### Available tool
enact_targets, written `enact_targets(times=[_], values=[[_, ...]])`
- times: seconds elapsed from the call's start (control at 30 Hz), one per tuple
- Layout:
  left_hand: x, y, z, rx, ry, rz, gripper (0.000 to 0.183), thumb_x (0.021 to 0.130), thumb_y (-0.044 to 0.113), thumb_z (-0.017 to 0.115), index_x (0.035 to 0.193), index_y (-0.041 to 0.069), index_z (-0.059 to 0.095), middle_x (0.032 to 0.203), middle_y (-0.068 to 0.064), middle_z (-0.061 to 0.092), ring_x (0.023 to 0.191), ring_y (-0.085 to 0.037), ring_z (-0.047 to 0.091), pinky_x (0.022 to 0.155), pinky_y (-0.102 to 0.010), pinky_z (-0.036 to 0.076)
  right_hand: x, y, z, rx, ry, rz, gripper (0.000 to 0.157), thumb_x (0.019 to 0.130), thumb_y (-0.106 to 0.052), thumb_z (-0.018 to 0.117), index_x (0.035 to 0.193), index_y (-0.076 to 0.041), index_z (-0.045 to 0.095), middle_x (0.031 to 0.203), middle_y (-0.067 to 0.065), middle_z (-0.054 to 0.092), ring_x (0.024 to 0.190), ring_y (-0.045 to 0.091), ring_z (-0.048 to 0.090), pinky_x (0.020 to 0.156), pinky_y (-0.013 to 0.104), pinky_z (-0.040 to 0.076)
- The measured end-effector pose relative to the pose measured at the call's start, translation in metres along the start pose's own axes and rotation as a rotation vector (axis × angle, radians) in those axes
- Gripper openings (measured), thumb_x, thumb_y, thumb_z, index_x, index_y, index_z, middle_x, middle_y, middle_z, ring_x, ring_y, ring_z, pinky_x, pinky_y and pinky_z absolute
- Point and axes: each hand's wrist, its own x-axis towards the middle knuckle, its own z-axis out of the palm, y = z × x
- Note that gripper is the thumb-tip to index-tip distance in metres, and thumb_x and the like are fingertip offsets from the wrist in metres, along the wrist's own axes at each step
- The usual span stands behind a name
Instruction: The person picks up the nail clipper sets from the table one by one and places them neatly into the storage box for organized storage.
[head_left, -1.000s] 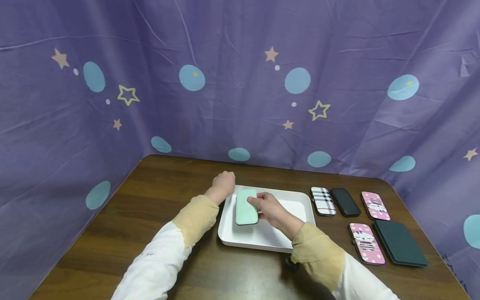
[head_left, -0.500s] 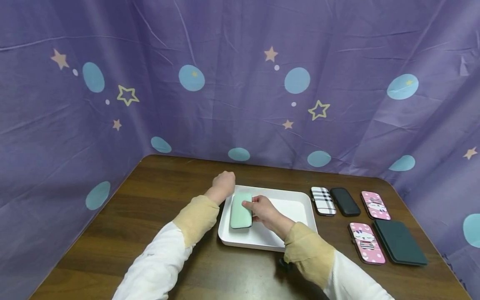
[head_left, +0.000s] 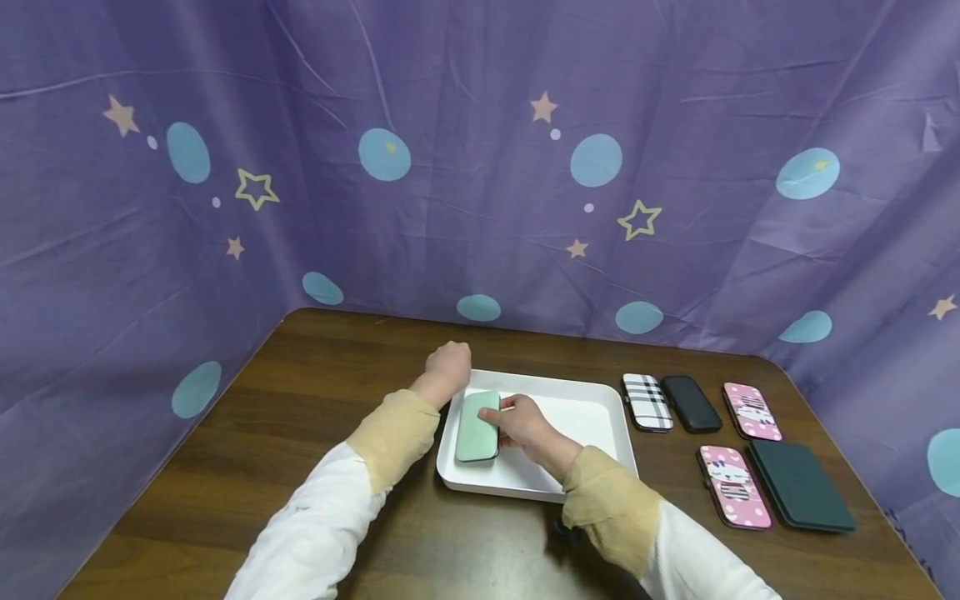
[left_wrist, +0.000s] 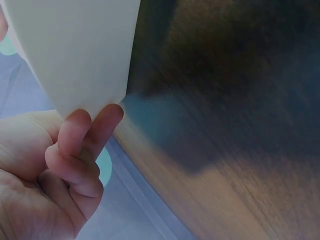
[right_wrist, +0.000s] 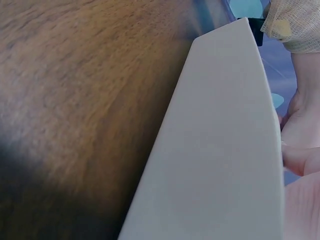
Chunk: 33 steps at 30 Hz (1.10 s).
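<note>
A mint-green flat case (head_left: 472, 435) with rounded corners lies at the left side of a shallow white tray (head_left: 581, 417). My right hand (head_left: 531, 427) holds its right edge, thumb on top; the other fingers are partly hidden. At the tray's far left corner my left hand (head_left: 447, 368) grips the rim. In the left wrist view, curled fingers (left_wrist: 75, 135) press against the outside of that corner. The right wrist view has the tray's outer wall (right_wrist: 215, 145) in front, hiding the case and part of the right hand (right_wrist: 306, 145).
Right of the tray on the brown wooden table (head_left: 360, 350) lie a plaid case (head_left: 647, 403), a black case (head_left: 691, 405), two pink cartoon cases (head_left: 752, 412) and a dark green flat case (head_left: 801, 485). A purple curtain (head_left: 480, 150) hangs behind the table.
My right hand has moved the mint-green case left and slightly nearer, down toward the tray's left side. The left hand stays at the tray corner.
</note>
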Motion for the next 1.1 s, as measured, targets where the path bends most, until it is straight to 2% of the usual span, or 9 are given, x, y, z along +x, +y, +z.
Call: enact_targets(times=[0.7,0.87,1.0,1.1], values=[[0.001,0.000,0.001,0.013,0.003,0.002,0.018,0.092,0.003,0.051,0.098,0.006,0.068,0.106,-0.014,0.067,0.090,-0.028,0.066,0.066,-0.041,0.055,0.007,0.005,0.011,-0.070,0.017,-0.049,0.023,0.086,-0.014,0.068,0.087,0.000,0.050,0.069,0.005,0.058,0.053,0.010,0.055,0.049,0.024,0.049],[-0.001,0.001,0.000,0.014,-0.002,-0.004,0.019,0.092,0.003,0.051,0.099,0.005,0.068,0.105,-0.014,0.068,0.090,-0.027,0.066,0.066,-0.041,0.055,0.009,0.007,0.012,-0.120,0.039,-0.052,0.024,0.084,-0.016,0.070,0.080,-0.004,0.050,0.065,0.002,0.055,0.051,0.010,0.052,0.047,0.022,0.047],[-0.001,0.002,0.000,0.015,-0.005,-0.006,0.019,0.093,0.003,0.051,0.100,0.005,0.068,0.106,-0.015,0.067,0.090,-0.028,0.066,0.067,-0.042,0.055,0.009,0.007,0.011,-0.156,0.053,-0.070,0.026,0.083,-0.018,0.072,0.081,-0.004,0.050,0.065,0.004,0.055,0.048,0.010,0.053,0.046,0.023,0.048],[-0.001,0.001,0.000,0.016,-0.009,-0.005,0.018,0.093,0.004,0.051,0.101,0.005,0.067,0.106,-0.014,0.067,0.090,-0.028,0.066,0.067,-0.041,0.055,0.009,0.007,0.011,-0.237,0.069,-0.105,0.027,0.082,-0.020,0.072,0.082,-0.003,0.051,0.064,0.006,0.057,0.044,0.010,0.054,0.045,0.023,0.048]])
